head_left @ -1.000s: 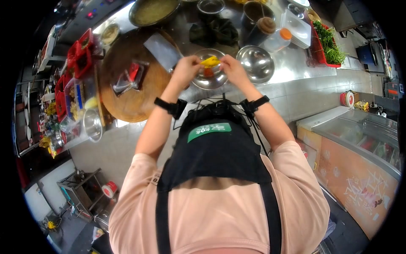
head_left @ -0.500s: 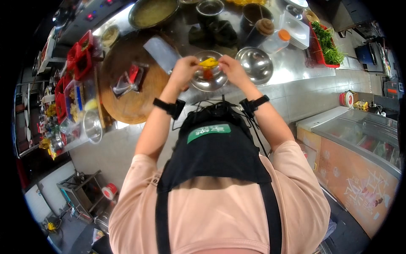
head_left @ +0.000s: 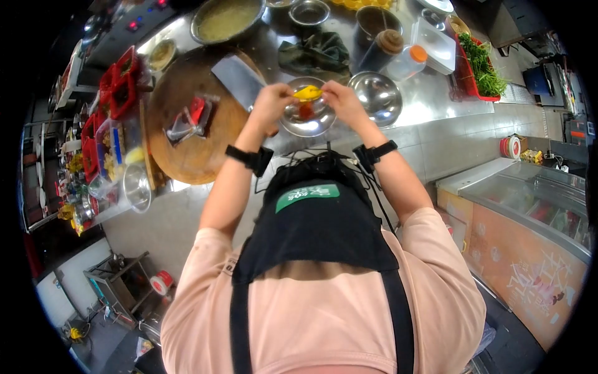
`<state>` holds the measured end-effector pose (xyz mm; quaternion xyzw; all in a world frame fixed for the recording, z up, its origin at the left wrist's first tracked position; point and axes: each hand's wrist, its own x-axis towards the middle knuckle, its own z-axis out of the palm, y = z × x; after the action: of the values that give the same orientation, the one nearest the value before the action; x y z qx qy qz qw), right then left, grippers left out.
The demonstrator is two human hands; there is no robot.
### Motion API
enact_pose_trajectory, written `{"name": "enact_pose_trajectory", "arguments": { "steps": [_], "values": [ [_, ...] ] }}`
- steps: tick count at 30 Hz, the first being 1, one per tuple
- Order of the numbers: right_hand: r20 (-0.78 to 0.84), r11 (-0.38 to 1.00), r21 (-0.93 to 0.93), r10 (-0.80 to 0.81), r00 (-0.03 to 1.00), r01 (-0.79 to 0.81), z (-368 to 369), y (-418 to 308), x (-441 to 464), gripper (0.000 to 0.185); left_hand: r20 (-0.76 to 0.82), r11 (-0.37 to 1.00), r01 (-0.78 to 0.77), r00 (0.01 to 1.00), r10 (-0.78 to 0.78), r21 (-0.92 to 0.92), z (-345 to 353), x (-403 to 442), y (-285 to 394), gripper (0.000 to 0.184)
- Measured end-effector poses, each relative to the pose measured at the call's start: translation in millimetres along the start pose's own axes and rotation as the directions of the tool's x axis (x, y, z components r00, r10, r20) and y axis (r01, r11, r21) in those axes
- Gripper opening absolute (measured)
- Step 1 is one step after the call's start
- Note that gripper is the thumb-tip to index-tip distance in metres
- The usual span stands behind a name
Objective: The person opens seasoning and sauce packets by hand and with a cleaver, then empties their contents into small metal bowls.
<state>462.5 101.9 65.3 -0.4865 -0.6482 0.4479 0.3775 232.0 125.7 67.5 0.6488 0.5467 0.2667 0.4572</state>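
Both hands pinch a small yellow packet (head_left: 308, 93), one at each side, above a shiny metal bowl (head_left: 306, 128). My left hand (head_left: 274, 103) has its fingers closed on the packet's left end. On the right end, my right hand (head_left: 342, 100) closes its fingertips. Something orange-red (head_left: 306, 111) shows in the bowl under the packet. A second metal bowl (head_left: 380, 103) stands just right of my right hand. Left of my left hand, a cleaver (head_left: 237, 78) lies on the round wooden chopping board (head_left: 174, 153), its handle partly hidden by that hand.
An opened clear and red plastic package (head_left: 196, 117) lies on the board. Behind the bowls are a dark cloth (head_left: 314, 55), a dark bottle (head_left: 380, 50) and an orange-capped jar (head_left: 408, 61). Red baskets (head_left: 121, 93) stand left; greens fill a red basket (head_left: 479, 71) right.
My hands stay over the bowl with the yellow packet between them. The packet's shape shifts slightly between my fingertips.
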Motion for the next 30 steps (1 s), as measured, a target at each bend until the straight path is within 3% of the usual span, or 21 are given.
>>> {"name": "enact_pose_trajectory", "arguments": {
  "steps": [5,7,22,30],
  "values": [
    [0.012,0.998,-0.055,-0.015,1.0,0.015,-2,-5,-1,0.009,0.013,1.0,-0.029,1.0,0.029,0.008,1,2,-6,0.013],
    [-0.001,0.999,0.009,-0.039,0.999,0.039,1,-1,0,0.009,0.001,0.996,-0.083,0.997,0.083,-0.042,2,3,-6,0.013],
    [-0.1,0.993,-0.078,-0.095,0.99,0.087,-1,1,6,0.008,-0.052,0.998,-0.033,0.998,0.036,0.055,-1,4,15,0.015],
    [-0.053,0.994,-0.077,-0.076,0.996,0.072,-2,1,7,0.008,-0.038,0.998,-0.047,0.998,0.049,0.034,-2,4,0,0.015]
  ]
}}
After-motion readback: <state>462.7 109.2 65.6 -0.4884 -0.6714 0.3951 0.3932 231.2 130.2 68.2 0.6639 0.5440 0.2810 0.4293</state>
